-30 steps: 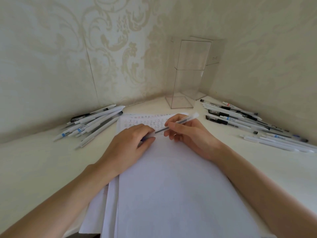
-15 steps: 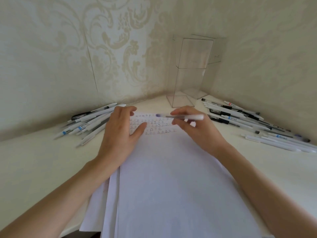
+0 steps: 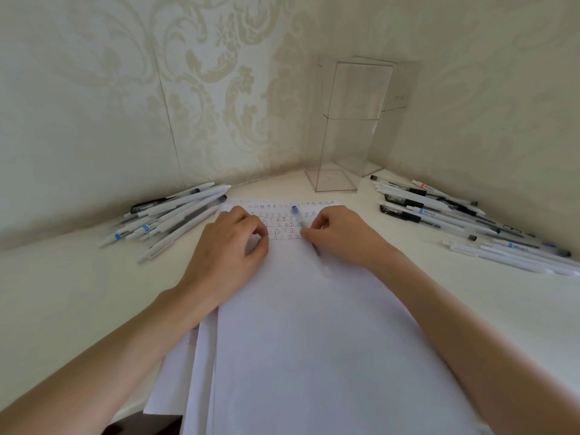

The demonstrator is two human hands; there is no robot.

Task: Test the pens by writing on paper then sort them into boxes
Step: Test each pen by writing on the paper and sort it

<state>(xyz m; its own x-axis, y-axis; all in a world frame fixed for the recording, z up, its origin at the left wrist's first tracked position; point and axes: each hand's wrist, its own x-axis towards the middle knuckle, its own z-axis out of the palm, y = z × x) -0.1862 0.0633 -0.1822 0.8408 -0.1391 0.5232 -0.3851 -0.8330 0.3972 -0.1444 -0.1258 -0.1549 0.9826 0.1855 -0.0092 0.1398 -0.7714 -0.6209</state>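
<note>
A stack of white paper (image 3: pixel 314 340) lies in front of me, with rows of small written characters (image 3: pixel 282 221) at its far end. My right hand (image 3: pixel 345 237) pinches a clear pen (image 3: pixel 300 226) over those rows. The pen's blue end points away from me and its dark tip lies on the sheet toward me. My left hand (image 3: pixel 226 249) rests on the paper's left side, fingers loosely curled, with nothing visible in it. Two tall clear boxes, a front box (image 3: pixel 342 127) and a back box (image 3: pixel 398 86), stand in the corner.
A pile of white pens (image 3: pixel 175 215) lies to the left by the wall. Another spread of pens (image 3: pixel 439 208) lies to the right along the other wall. The cream table (image 3: pixel 78 293) meets patterned walls on both sides.
My right hand has turned the pen from lying level above the writing to slanting with its tip on the paper. My left hand let go of the pen, then curled its fingers on the sheet.
</note>
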